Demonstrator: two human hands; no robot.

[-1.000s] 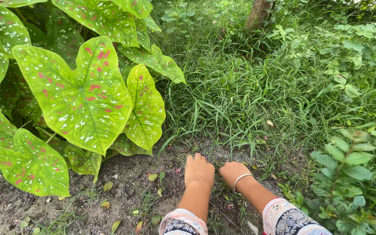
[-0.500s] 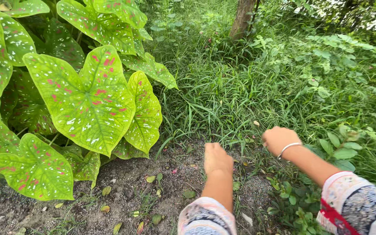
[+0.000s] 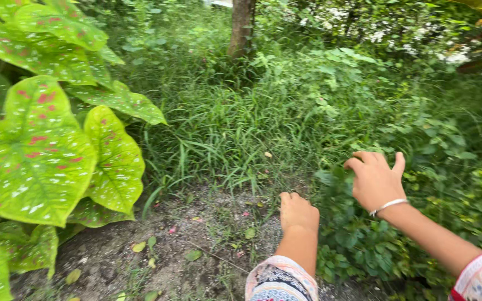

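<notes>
Far left: spotted leaves (image 3: 34, 161) overhang bare soil (image 3: 196, 245)
Middle: left hand (image 3: 298, 213) curled into a loose fist, low over the soil's grassy edge
Right: right hand (image 3: 376, 179) spread, empty, above a leafy bush (image 3: 358, 239); bangle (image 3: 387, 206) on wrist

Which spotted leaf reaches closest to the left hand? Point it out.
The narrower spotted leaf hanging right of the big pink-blotched leaf; its edge lies closest to the left hand.

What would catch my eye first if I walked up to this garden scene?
Most likely the huge heart-shaped green leaves speckled pink and white, filling the left side. Next, the two hands low at centre-right: the left hand curled over the bare soil, and the right hand, wearing a white bangle, open above a leafy shrub.
</notes>
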